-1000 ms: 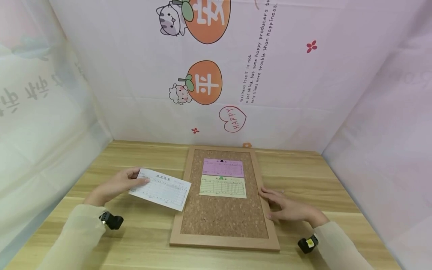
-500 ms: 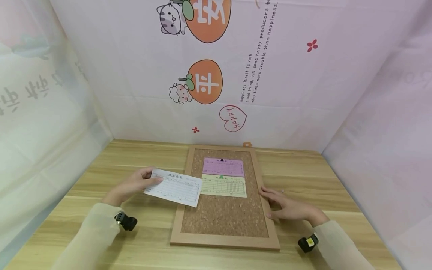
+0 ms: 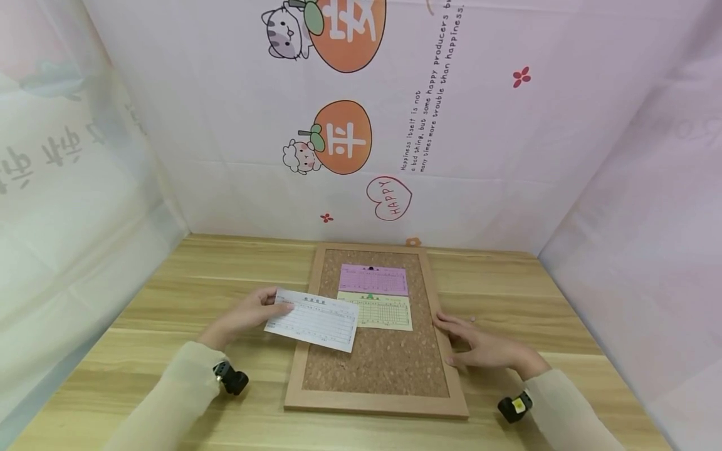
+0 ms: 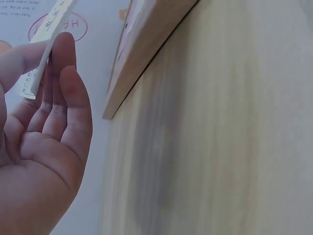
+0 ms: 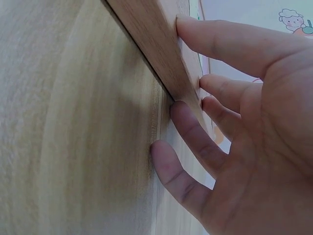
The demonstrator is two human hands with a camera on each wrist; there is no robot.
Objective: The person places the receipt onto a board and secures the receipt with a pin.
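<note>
A white printed form slip [image 3: 318,322] hangs over the left side of a wood-framed corkboard [image 3: 378,369], covering the left end of a yellow slip [image 3: 389,315]. My left hand [image 3: 248,317] pinches it by its left edge; in the left wrist view the slip [image 4: 54,24] sits between thumb and fingers. Above the yellow slip is a purple slip [image 3: 373,280], its top edge bearing a black pin [image 3: 371,268]. A green pin [image 3: 370,296] marks the yellow slip's top. My right hand [image 3: 487,351] rests against the board's right frame, fingers extended, fingertips [image 5: 183,24] touching the wood.
The board lies on a wood-grain table [image 3: 225,413]. A tiny pale object [image 3: 472,319] lies just beyond my right hand. Printed cloth walls [image 3: 468,207] close off the back and both sides.
My left hand has moved right with the white slip, from beside the board to over its left part, where it overlaps the yellow slip. The right hand has stayed put.
</note>
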